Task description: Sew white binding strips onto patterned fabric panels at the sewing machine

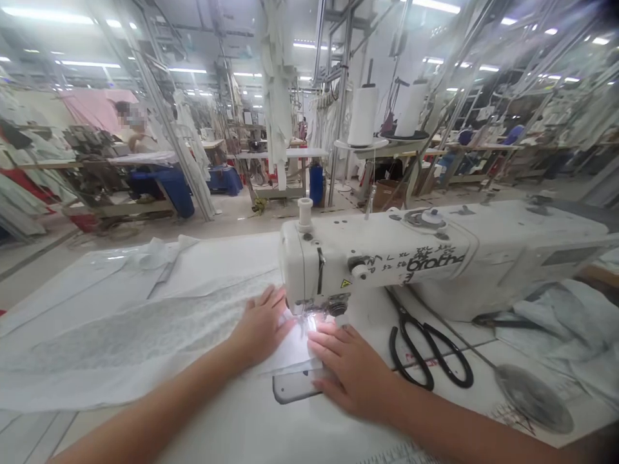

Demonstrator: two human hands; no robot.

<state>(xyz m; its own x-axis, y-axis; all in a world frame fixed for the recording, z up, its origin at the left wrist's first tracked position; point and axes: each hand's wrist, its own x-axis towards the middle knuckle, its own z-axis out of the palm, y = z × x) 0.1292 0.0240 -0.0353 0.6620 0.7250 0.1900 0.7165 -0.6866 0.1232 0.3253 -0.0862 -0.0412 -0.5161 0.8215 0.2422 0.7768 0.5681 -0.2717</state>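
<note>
- Fabric (149, 328) looks light, soft, maybe slippery; I'd steady it flat near the edges
- It's under left grip (264, 325), trailing off leftward; right grip (348, 364) touches its near edge
- Both grips spread flattish, pressing, not pinching anything
- Sewing machine (314, 264) just beyond both: "brothe…", yellow warning label (345, 283), scrawl mostly unreadable

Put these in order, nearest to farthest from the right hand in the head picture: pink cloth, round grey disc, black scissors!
1. Black scissors: just to the right of the right hand.
2. Round grey disc: farther right, past the scissors.
3. Pink cloth: way off in the background, on the left.
</note>
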